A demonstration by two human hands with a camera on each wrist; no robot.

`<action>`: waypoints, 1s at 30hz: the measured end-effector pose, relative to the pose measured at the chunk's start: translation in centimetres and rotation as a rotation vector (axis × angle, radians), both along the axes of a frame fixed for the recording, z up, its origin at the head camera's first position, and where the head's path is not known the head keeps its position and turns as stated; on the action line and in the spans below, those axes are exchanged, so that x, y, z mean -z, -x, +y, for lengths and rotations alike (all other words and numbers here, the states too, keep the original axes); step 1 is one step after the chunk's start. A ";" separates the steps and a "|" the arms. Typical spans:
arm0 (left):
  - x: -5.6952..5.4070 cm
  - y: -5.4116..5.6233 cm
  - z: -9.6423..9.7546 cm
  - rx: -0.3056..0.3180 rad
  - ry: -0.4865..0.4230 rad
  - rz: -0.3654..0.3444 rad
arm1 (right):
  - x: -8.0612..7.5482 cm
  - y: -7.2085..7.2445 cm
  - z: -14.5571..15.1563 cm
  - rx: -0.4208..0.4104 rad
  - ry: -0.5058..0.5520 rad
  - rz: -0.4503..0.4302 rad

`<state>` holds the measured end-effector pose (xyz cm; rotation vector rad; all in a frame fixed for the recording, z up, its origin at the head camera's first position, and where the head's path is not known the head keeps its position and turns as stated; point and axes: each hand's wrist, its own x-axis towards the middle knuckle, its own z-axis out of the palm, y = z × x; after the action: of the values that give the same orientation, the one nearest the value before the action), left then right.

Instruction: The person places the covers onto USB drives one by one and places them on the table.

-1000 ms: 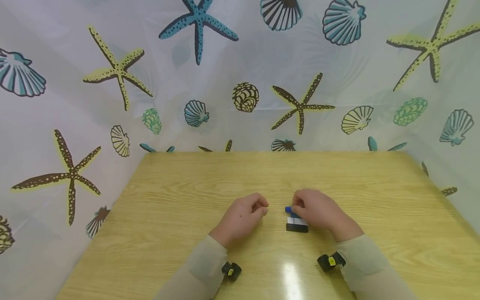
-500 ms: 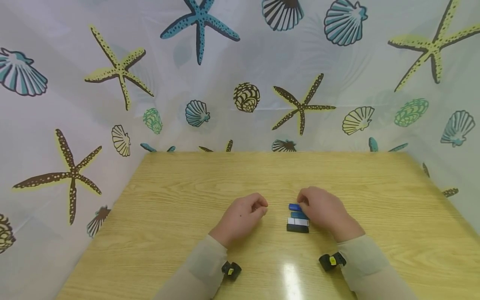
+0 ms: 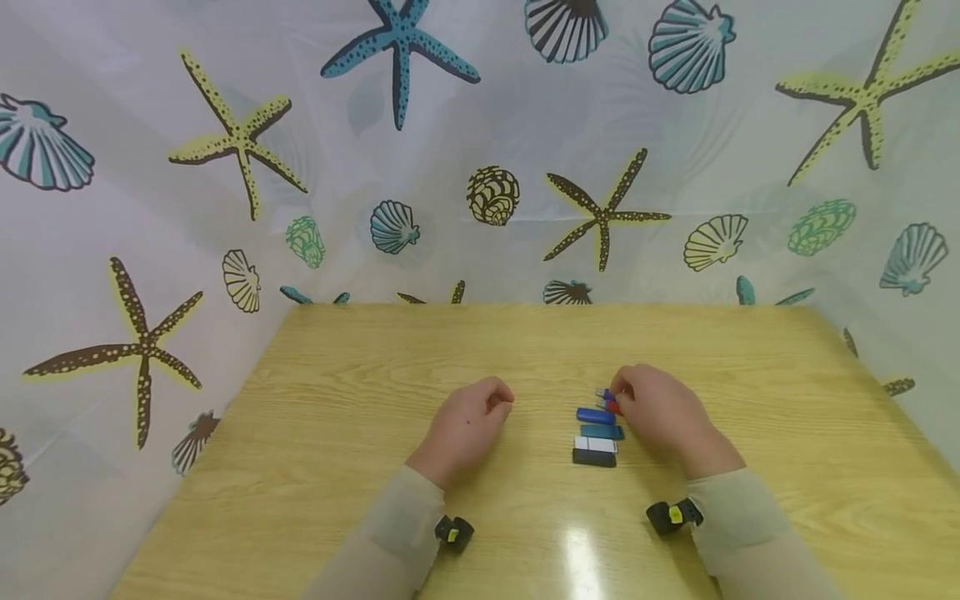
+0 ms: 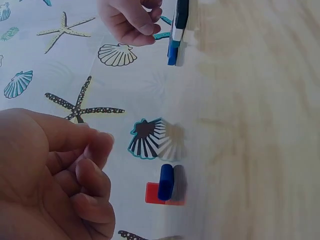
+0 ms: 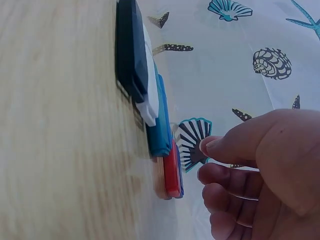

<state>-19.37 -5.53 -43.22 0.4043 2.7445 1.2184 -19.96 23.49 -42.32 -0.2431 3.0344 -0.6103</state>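
Observation:
USB flash drives lie in a stack-like row on the table: black (image 3: pixel 594 458) nearest, then white (image 3: pixel 596 444), teal (image 3: pixel 602 432) and blue (image 3: pixel 596 415). Beyond these, a red flash drive (image 3: pixel 613 407) and another blue flash drive (image 3: pixel 609 394) show their metal plugs pointing left. My right hand (image 3: pixel 663 417) is just right of those two, fingers loosely curled; in the right wrist view a gap separates its fingertips from the red drive. My left hand (image 3: pixel 461 429) rests idle and loosely curled. Close to it, a small blue piece (image 4: pixel 166 182) and red piece (image 4: pixel 154 193) are hidden from the head view.
The wooden table (image 3: pixel 360 358) spreads around both hands. A white curtain (image 3: pixel 442 158) printed with shells and starfish closes off its far edge and both sides. Each sleeve carries a small black wrist camera, the right one (image 3: pixel 673 516) standing near the table.
My right hand has moved away and to the right, uncovering the teal drive, the blue drive, then the red and farther blue drives. My left hand has shifted slightly left.

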 end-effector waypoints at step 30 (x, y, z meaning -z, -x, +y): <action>1.4 1.4 -2.2 0.033 0.335 0.042 | 0.2 0.0 -0.2 0.004 0.013 -0.028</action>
<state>-20.75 -7.75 -44.63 0.4377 2.8895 0.7280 -19.94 23.32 -42.55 -0.2265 3.0053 -0.6285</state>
